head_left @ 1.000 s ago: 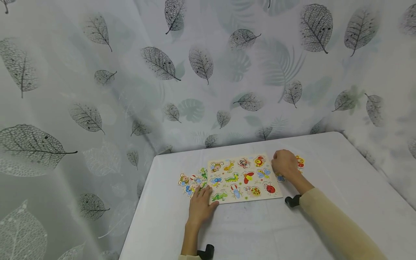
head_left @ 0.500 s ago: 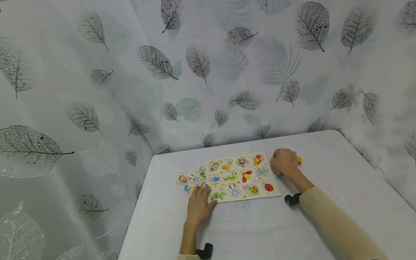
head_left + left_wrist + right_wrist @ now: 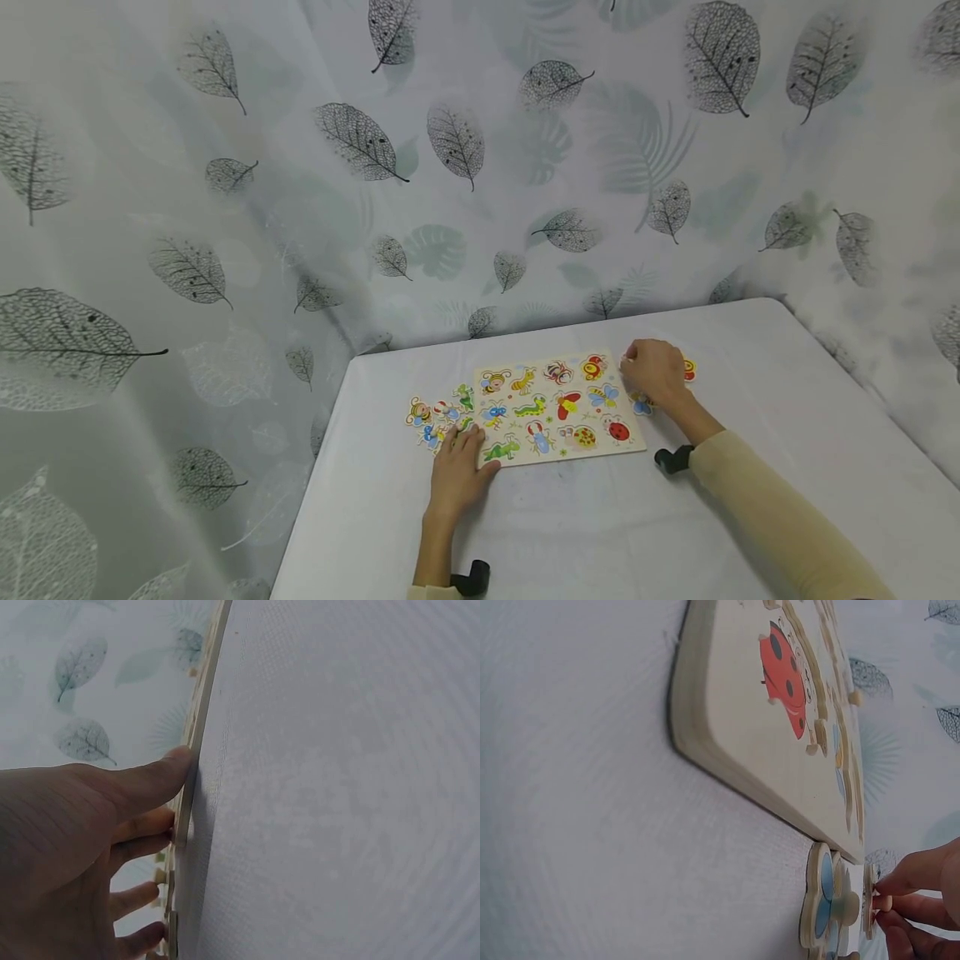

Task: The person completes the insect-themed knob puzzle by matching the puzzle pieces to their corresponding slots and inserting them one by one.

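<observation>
A wooden peg puzzle board (image 3: pixel 576 380) printed with colourful insects lies flat on the table. My left hand (image 3: pixel 459 473) rests at its near left corner; in the left wrist view the thumb (image 3: pixel 161 780) touches the board's edge and the other fingers are spread along it and nearby pieces. At the board's right edge my right hand (image 3: pixel 656 371) pinches a small knobbed puzzle piece (image 3: pixel 869 900) by its peg, its picture hidden. Just below that hand lies a blue-winged puzzle piece (image 3: pixel 821 900), close against the board.
Several loose insect pieces, including a bee (image 3: pixel 418 410), lie left of the board. A red and yellow piece (image 3: pixel 689 369) shows behind my right hand. One peg (image 3: pixel 855 697) stands up from the board. A leaf-patterned curtain (image 3: pixel 510 271) hangs behind the white table (image 3: pixel 570 533).
The head view has shifted slightly, and the right hand has edged a little up. My left hand stays at the board's corner.
</observation>
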Demonstrator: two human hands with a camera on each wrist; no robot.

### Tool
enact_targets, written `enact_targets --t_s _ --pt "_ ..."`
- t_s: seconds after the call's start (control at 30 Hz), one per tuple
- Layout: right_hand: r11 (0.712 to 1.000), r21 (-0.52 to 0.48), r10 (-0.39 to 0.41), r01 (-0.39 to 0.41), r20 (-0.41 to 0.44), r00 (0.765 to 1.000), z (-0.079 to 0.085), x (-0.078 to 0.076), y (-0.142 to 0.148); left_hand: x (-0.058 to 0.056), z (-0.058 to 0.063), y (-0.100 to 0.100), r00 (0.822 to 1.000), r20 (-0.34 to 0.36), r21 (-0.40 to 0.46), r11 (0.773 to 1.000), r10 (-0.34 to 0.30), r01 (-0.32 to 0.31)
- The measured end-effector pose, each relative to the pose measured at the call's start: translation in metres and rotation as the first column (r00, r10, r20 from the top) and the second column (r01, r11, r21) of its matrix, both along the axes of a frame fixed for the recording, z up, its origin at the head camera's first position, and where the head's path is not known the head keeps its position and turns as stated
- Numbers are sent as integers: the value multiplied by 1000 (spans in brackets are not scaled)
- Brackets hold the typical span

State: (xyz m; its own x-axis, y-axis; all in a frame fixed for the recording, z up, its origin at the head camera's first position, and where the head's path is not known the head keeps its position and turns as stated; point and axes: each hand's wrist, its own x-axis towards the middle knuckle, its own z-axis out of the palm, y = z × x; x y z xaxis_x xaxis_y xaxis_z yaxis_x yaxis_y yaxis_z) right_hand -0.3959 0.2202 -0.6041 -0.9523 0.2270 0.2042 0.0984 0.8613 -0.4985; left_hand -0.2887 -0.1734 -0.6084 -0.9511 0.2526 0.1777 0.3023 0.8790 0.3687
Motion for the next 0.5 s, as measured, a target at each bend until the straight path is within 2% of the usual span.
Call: enact_targets --t_s 0.23,0.5 --pt "999 -32 19 -21 -38 999 2 2 -2 0 1 1 1000 4 23 1000 -2 2" --pt "998 -50 39 -40 -22 999 4 7 -4 0 1 0 1000 12 31 1000 4 -4"
